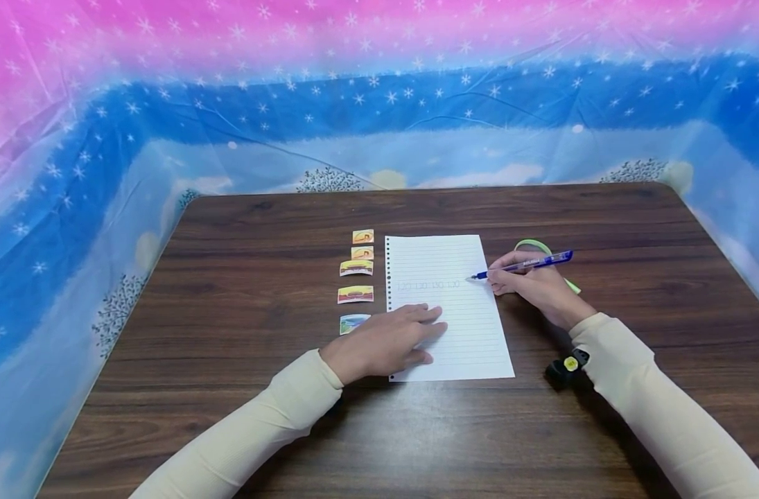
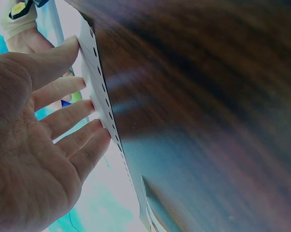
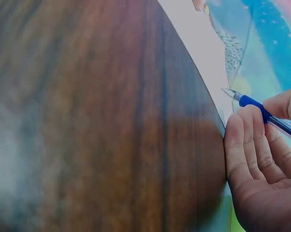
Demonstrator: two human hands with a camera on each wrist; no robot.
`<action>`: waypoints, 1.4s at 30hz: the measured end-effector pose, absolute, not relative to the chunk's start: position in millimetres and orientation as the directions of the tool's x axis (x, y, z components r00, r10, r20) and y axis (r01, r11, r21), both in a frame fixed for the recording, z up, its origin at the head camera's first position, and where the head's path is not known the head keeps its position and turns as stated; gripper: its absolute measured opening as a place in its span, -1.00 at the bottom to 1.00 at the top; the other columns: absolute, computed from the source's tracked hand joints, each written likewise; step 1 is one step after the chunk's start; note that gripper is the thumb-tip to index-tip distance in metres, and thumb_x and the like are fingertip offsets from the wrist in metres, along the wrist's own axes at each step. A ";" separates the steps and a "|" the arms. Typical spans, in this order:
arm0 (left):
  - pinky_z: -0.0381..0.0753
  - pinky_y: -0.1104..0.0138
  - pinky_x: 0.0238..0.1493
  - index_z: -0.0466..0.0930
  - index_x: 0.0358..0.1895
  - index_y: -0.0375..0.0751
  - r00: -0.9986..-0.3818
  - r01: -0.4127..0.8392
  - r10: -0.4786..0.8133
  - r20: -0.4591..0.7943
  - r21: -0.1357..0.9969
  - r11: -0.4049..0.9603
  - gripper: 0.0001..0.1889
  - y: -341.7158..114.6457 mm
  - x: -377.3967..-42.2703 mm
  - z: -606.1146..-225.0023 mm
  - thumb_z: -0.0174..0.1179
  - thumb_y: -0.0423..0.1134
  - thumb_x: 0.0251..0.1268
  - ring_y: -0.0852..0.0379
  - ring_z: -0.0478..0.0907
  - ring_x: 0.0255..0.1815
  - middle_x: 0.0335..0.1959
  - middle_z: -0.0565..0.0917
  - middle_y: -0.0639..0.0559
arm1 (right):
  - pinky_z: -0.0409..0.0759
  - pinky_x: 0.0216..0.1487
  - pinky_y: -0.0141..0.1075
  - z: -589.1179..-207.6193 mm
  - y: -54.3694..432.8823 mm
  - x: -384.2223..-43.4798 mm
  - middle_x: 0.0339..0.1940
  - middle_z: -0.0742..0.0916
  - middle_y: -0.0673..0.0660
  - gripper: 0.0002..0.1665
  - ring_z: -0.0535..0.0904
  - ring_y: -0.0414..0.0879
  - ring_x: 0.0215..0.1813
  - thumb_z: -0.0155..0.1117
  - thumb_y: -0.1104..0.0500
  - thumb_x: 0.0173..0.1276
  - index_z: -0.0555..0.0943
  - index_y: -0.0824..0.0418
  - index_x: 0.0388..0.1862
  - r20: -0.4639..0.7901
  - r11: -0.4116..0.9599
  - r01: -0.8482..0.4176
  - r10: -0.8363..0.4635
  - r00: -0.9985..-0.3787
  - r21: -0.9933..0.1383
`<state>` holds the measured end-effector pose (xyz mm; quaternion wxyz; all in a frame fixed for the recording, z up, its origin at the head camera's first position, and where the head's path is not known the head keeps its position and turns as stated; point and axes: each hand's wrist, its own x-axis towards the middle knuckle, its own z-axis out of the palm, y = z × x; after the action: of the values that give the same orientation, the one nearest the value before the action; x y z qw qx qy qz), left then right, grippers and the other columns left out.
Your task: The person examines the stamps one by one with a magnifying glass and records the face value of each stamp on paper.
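A lined sheet of paper (image 1: 454,256) with punched holes down its left side lies on the table. Faint handwritten figures run across its middle. My left hand (image 1: 394,339) rests on its lower left part with fingers spread; in the left wrist view the fingers (image 2: 70,116) lie straight along the holed edge. My right hand (image 1: 531,284) pinches a blue ballpoint pen (image 1: 544,261) at the sheet's right edge. The pen's tip points left, just past the end of the figures. From the right wrist, the pen (image 3: 256,108) sits between thumb and fingers, its metal tip over the paper.
Several small colourful picture cards (image 1: 355,294) stand in a column left of the sheet; the lowest card (image 1: 352,324) is partly covered by my left hand. A green strip (image 1: 535,244) lies beyond my right hand. The dark wooden table (image 1: 229,291) meets a snowflake-patterned cloth (image 1: 329,104) behind.
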<state>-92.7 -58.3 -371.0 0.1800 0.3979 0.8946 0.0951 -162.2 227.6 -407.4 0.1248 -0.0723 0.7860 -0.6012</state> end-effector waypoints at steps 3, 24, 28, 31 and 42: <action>0.23 0.19 0.50 0.38 0.50 -0.11 -0.619 0.676 0.746 -0.247 0.318 0.665 -0.42 -58.4 -92.2 -370.9 0.23 -0.09 0.48 0.02 0.13 0.59 0.56 0.27 -0.04 | 0.71 -0.11 -0.29 -407.1 227.1 -161.5 -0.15 0.73 0.28 -0.64 0.72 -0.12 -0.22 0.36 0.17 0.44 0.59 0.47 -0.03 -0.118 0.280 0.042 -0.258 -0.959 -0.959; 0.17 0.21 0.52 0.38 0.50 -0.11 -0.624 0.684 0.743 -0.242 0.293 0.669 -0.42 -58.8 -91.5 -372.3 0.23 -0.09 0.48 -0.01 0.14 0.59 0.56 0.27 -0.06 | 0.68 -0.16 -0.27 -408.0 226.6 -160.6 -0.28 0.70 0.26 -0.73 0.63 -0.08 -0.27 0.26 0.22 0.48 0.58 0.48 -0.12 -0.098 0.285 0.012 -0.290 -0.952 -0.958; 0.19 0.20 0.52 0.38 0.50 -0.11 -0.625 0.681 0.742 -0.242 0.297 0.670 -0.41 -58.5 -91.5 -372.4 0.23 -0.09 0.48 -0.01 0.13 0.59 0.56 0.26 -0.06 | 0.67 -0.17 -0.27 -407.3 226.4 -160.3 -0.30 0.70 0.24 -0.75 0.63 -0.07 -0.28 0.25 0.23 0.47 0.57 0.48 -0.14 -0.101 0.289 0.015 -0.285 -0.953 -0.957; 0.19 0.19 0.52 0.38 0.50 -0.11 -0.625 0.681 0.742 -0.242 0.298 0.670 -0.41 -58.2 -91.4 -371.7 0.23 -0.09 0.48 -0.01 0.13 0.59 0.56 0.26 -0.06 | 0.68 -0.20 -0.28 -406.7 226.2 -160.1 -0.34 0.70 0.21 -0.78 0.62 -0.09 -0.31 0.24 0.26 0.46 0.57 0.48 -0.17 -0.095 0.280 0.013 -0.279 -0.955 -0.960; 0.19 0.20 0.52 0.39 0.49 -0.12 -0.622 0.691 0.748 -0.229 0.287 0.663 -0.41 -58.1 -91.3 -371.1 0.24 -0.09 0.48 -0.01 0.13 0.59 0.56 0.27 -0.07 | 0.70 -0.11 -0.30 -403.1 224.5 -159.5 -0.20 0.69 0.22 -0.73 0.68 -0.13 -0.25 0.21 0.23 0.52 0.53 0.50 -0.10 -0.147 0.237 0.092 -0.225 -0.963 -0.967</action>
<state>-91.3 -58.1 -371.1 0.1664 0.4014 0.8966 0.0858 -159.5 224.5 -403.1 0.1287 -0.0427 0.7759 -0.6162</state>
